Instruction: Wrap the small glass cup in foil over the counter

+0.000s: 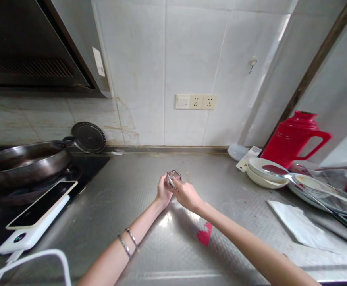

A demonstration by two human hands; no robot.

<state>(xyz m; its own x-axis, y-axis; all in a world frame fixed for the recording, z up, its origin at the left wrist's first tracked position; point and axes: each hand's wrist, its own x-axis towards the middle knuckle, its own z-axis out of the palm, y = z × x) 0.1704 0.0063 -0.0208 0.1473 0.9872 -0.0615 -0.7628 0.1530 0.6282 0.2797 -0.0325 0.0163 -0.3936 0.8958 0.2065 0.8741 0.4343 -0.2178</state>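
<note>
Cupping a small clear vessel [170, 177] just below mid-frame, both hands together.
My left hand [163, 192] curls around its side; my right hand [187, 194] reaches its mouth, pinching or not, I cannot tell. Probably glass, I'd judge: light, stiff, slick, breakable, best gripped around the sides.

Left side: a metal pan [30, 172] sits over a black cooktop [94, 162]; a dark round disc [88, 137] leans near the tiled wall [140, 71]. A phone [42, 204] and a white device [35, 240] lie together. The wall carries a switch-and-socket panel [195, 102] and a hook [252, 62]. Right side: a red flask [294, 137] with handle, stacked bowls [258, 178], a white sheet [298, 222], material undetermined, on the metal worktop [126, 178].
</note>
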